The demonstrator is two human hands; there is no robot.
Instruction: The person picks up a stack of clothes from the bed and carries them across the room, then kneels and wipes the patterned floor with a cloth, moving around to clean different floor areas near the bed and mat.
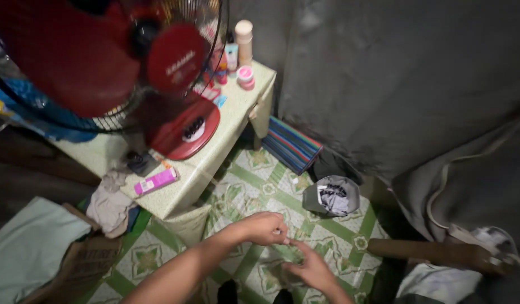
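Dim room. Grey cloth wall point(395, 73) hung behind. Floor point(254, 186) tiled green and cream, floral pattern. Pale green surface point(226, 141) at left, carrying red electric fan point(119, 62). Striped mat point(291, 145) rolled against wall. Grey cap point(332, 196) lying on floor.

Bare forearms, no sleeves; hands point(288, 247) ungloved, no rings.

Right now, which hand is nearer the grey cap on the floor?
Left. The left hand sits below-left of the grey cap; the right hand is lower, farther below the cap.
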